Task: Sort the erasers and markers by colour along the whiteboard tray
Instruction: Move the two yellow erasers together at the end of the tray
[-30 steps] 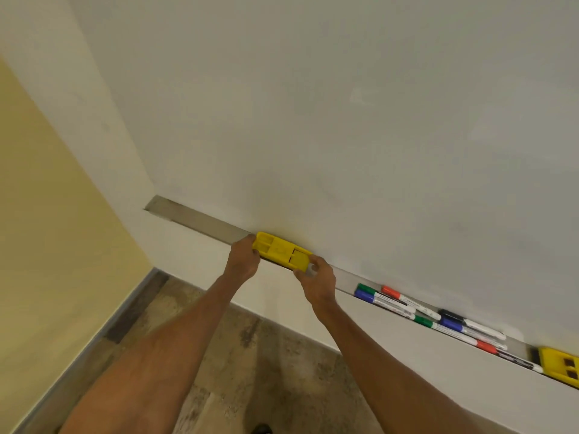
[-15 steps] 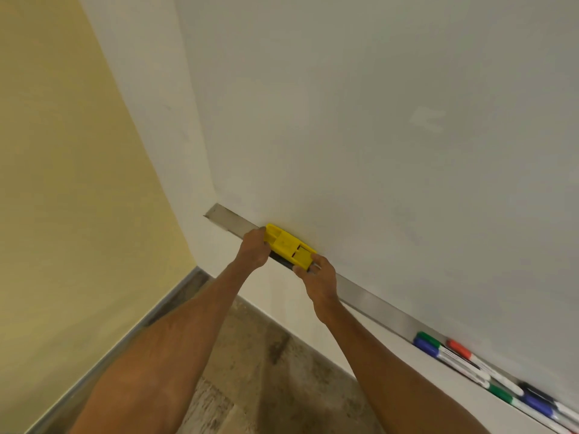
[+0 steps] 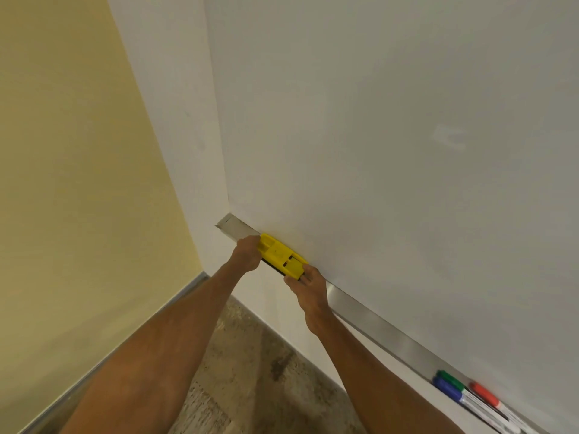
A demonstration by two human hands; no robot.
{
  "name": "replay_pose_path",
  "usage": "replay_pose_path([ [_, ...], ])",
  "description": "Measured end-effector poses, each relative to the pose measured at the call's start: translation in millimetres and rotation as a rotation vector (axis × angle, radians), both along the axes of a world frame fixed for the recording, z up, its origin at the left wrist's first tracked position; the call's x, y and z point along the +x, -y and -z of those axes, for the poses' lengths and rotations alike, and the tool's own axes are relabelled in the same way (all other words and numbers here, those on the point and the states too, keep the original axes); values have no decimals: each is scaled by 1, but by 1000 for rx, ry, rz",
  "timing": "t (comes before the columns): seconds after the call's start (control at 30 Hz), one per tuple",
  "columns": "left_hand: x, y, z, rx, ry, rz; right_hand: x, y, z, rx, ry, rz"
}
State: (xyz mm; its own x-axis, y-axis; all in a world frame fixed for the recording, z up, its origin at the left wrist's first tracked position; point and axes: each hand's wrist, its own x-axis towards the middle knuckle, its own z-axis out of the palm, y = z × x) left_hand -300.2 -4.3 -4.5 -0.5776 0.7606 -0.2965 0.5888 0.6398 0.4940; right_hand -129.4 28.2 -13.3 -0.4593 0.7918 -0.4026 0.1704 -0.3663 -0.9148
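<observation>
A yellow eraser [image 3: 281, 257] lies on the metal whiteboard tray [image 3: 369, 317], close to the tray's left end [image 3: 230, 225]. My left hand [image 3: 247, 253] grips the eraser's left end and my right hand [image 3: 308, 288] grips its right end. At the lower right of the tray lie markers with a blue cap [image 3: 447, 390], a green cap [image 3: 449, 379] and a red cap [image 3: 484, 396], side by side; their far ends run out of the frame.
The whiteboard [image 3: 391, 136] fills the wall above the tray. A yellow side wall [image 3: 72, 183] meets it at the corner on the left. Speckled floor [image 3: 250, 371] shows below, between my forearms.
Both hands have slid the yellow eraser leftward along the tray, toward its left end. The markers have dropped toward the lower right of the view, and the second yellow eraser is out of frame.
</observation>
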Motion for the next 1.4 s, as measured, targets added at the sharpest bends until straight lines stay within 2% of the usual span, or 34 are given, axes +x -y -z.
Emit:
replay_pose_path([
  [0.2, 4, 4, 10, 48, -65, 37, -4, -3, 4, -7, 9, 14],
  [0.43, 23, 18, 32, 43, -282, 141, -15, -2, 4, 11, 31, -24],
  [0.87, 17, 18, 29, -16, -256, 135, -24, -4, 9, 16, 50, -92],
  [1.1, 19, 17, 23, 18, -314, 172, -16, -5, 10, 99, 159, -84],
  [1.17, 24, 17, 20, 27, -346, 206, -9, -4, 9, 195, 229, -111],
  [1.4, 61, 22, 24, 74, -393, 273, 42, -1, 9, 834, 569, -352],
])
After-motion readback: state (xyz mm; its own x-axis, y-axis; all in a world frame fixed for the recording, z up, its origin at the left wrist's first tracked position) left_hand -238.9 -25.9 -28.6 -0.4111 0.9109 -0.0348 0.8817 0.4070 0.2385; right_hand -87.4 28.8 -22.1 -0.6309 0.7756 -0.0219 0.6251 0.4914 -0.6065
